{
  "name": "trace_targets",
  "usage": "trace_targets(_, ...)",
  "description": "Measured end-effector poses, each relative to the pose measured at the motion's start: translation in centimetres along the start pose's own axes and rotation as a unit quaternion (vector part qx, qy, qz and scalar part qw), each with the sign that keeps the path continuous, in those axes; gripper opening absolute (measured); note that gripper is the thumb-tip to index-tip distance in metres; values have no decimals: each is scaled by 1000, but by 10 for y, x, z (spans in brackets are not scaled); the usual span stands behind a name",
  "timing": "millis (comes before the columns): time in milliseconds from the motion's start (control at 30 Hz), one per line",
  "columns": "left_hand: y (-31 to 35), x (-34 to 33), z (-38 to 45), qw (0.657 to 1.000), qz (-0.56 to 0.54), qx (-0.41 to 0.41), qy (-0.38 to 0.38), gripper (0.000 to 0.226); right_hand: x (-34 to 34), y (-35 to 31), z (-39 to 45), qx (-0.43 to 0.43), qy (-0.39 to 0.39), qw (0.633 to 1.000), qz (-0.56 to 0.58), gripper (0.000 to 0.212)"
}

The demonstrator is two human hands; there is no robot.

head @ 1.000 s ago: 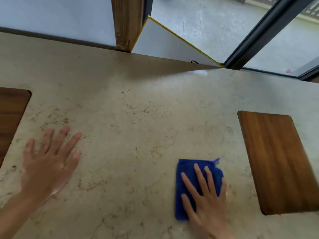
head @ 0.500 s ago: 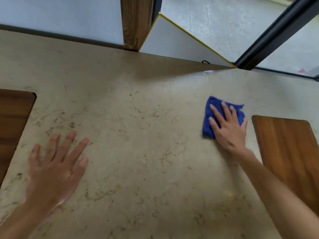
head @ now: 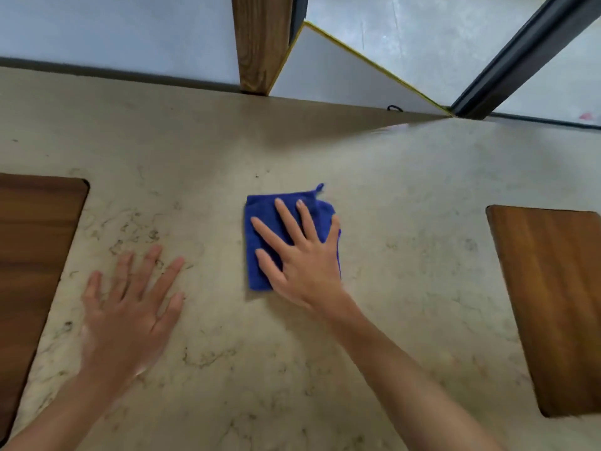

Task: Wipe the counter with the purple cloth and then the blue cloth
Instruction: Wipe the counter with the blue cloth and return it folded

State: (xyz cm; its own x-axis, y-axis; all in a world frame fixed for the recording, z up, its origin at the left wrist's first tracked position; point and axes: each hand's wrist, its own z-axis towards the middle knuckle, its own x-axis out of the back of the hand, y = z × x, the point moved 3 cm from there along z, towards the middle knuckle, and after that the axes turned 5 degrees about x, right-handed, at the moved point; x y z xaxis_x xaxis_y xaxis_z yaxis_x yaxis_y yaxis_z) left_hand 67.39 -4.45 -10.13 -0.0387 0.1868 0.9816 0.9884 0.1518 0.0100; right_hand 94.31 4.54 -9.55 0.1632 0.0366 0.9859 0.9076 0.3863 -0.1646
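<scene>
Cloth position: blue cloth (head: 286, 236) lies flat on the counter (head: 406, 196), about midway between its left and right sides and in the middle of its depth, between two wooden boards set into the surface.
Nearer hand: right hand (head: 302, 252) is directly on the cloth; left hand (head: 130, 307) is well apart, to the near left.
Long axis: cloth runs near to far, slightly longer that way than across, so a sideways stroke would sweep its long edge over the stone.
Right hand: open, fingers spread and pressed flat on top of the cloth, pinning it down, not gripping it.
Left hand: open, palm down on the bare counter, holding nothing, probably bracing.
Cloth look: deep blue, fuzzy, folded into a neat rectangle, with a small loop sticking out at its far right corner.
Boards: left board (head: 35, 255) and right board (head: 553, 304) both lie clear of the cloth.
Purple cloth: not in view.
Stage: likely the second wipe.
</scene>
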Motion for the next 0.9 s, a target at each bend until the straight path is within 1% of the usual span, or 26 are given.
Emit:
trace_targets(33,0,0,0,1000,-4,2,-1,58,2,8,-35,7,-1,1000,-5,51)
trace_targets(67,0,0,-1,1000,-8,2,-4,57,5,28,-66,-10,-2,1000,-14,51)
trace_targets(133,-1,-2,-1,1000,-19,3,-1,57,23,89,-114,-88,0,995,-51,52)
trace_targets(200,-1,-5,-1,1000,-20,6,12,57,39,138,-145,-170,-21,984,-58,55)
trace_targets(267,1,-8,0,1000,-16,5,25,56,40,153,-154,-216,-34,974,-54,56)
trace_targets(333,4,-9,0,999,-13,3,34,56,34,131,-146,-233,-23,971,-58,56)
trace_targets(367,4,-9,0,999,-15,4,39,55,29,112,-140,-220,-15,973,-61,56)
trace_targets(400,5,-9,0,999,-18,4,42,55,23,89,-134,-192,-4,980,-60,56)
trace_targets(500,2,-11,1,998,-31,6,47,54,5,9,-126,-73,26,996,-33,51)
trace_targets(567,1,-13,2,998,-29,4,48,53,-4,-23,-135,-42,22,999,-15,50)
trace_targets(733,6,-6,-2,998,-19,-10,52,56,5,-34,-148,-62,-39,997,17,52)
trace_targets(800,8,0,-4,998,-41,-4,52,58,13,-31,-146,-66,-56,993,82,56)
trace_targets(833,13,5,-6,995,-77,1,65,58,19,-25,-146,-78,-51,985,142,57)
trace_targets(867,19,12,-10,989,-121,3,90,55,27,-15,-146,-98,-24,973,209,55)
trace_targets(900,29,21,-16,980,-161,-4,120,52,37,-2,-149,-122,23,958,259,51)
